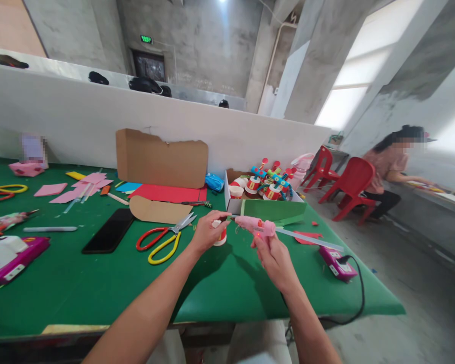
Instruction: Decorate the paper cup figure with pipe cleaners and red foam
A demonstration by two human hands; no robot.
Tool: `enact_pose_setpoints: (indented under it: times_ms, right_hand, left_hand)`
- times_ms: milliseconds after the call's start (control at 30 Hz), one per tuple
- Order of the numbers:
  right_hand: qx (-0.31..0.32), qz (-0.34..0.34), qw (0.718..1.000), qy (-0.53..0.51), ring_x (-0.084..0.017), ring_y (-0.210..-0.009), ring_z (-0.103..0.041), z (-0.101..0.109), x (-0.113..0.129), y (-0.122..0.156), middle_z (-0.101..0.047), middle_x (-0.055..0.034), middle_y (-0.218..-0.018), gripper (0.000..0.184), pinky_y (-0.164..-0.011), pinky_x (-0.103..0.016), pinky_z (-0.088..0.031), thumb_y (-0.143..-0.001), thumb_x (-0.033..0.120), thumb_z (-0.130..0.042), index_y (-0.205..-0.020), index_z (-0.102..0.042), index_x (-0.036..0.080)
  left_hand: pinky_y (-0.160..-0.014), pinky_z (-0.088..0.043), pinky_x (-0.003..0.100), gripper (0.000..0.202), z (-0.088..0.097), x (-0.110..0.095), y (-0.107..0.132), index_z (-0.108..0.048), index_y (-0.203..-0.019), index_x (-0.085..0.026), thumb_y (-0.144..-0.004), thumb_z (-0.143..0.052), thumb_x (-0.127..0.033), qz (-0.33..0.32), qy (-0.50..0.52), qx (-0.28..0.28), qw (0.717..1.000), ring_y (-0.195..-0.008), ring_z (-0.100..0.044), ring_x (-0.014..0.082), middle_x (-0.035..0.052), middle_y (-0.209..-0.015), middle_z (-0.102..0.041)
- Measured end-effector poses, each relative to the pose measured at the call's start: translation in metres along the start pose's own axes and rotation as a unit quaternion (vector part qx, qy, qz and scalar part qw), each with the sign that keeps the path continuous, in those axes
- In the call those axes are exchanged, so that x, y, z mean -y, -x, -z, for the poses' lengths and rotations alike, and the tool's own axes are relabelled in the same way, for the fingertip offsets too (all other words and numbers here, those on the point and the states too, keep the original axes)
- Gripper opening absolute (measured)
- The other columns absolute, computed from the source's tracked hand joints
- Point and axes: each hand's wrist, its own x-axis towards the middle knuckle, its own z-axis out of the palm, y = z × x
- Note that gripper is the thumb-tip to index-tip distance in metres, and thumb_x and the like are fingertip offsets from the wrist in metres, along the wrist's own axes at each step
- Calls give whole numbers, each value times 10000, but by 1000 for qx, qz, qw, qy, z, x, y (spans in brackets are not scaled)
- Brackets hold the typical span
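My right hand (273, 259) is wrapped round the handle of a pink hot glue gun (255, 224), a clear glue stick (311, 239) jutting from its back. The gun's nozzle points left, close to the fingertips of my left hand (208, 231). Those left fingers are pinched together; whatever small thing they hold is hidden. Just beyond and below them is a red-and-white paper cup (221, 238), partly covered by the hand. Scissors (167, 236) with one red and one yellow handle lie open to the left of my left hand.
A box (235, 206) with several cup figures stands behind my hands. Left lie a black phone (109, 231), pink paper pieces (84, 187) and brown cardboard (161, 156). A purple power strip (335, 263) with a cable sits at right. Another person (389, 162) sits farther off beside red chairs (352, 184).
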Motion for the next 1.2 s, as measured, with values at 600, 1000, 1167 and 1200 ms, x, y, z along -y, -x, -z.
enact_pose_setpoints:
  times_ms: [600, 1000, 1167, 1200]
  right_hand:
    - [14, -3, 1000, 18, -196, -581, -579, 0, 1, -1, -539, -3, -536, 262, -542, -278, -435, -863, 452, -503, -798, -613, 224]
    - [19, 24, 997, 72, -185, -551, -557, 2, 5, -1, -530, 1, -540, 294, -550, -274, -435, -890, 447, -435, -835, -597, 208]
    - [28, 26, 994, 102, -174, -517, -550, 3, 7, -1, -537, 2, -534, 312, -507, -262, -424, -918, 423, -390, -907, -593, 186]
    - [31, 28, 994, 103, -172, -509, -547, 3, 7, -1, -536, 3, -532, 312, -498, -259, -420, -920, 422, -388, -917, -592, 186]
  left_hand:
    - [-767, -505, 291, 197, 0, -2, 0, -730, -933, -202, -776, -621, -251, -9, -1, 0, 1000, -795, -630, 172, 52, -879, -704]
    - [-779, -503, 288, 193, 0, -1, 0, -722, -940, -193, -789, -610, -235, -25, -9, -1, 1000, -813, -633, 169, 56, -891, -707]
    - [-782, -501, 288, 193, 1, 0, 0, -720, -947, -191, -792, -614, -233, -26, -9, 5, 1000, -816, -630, 167, 56, -901, -707]
    - [-782, -500, 287, 193, 1, 0, 0, -721, -947, -191, -791, -615, -232, -26, -8, 6, 1000, -814, -630, 166, 56, -899, -706]
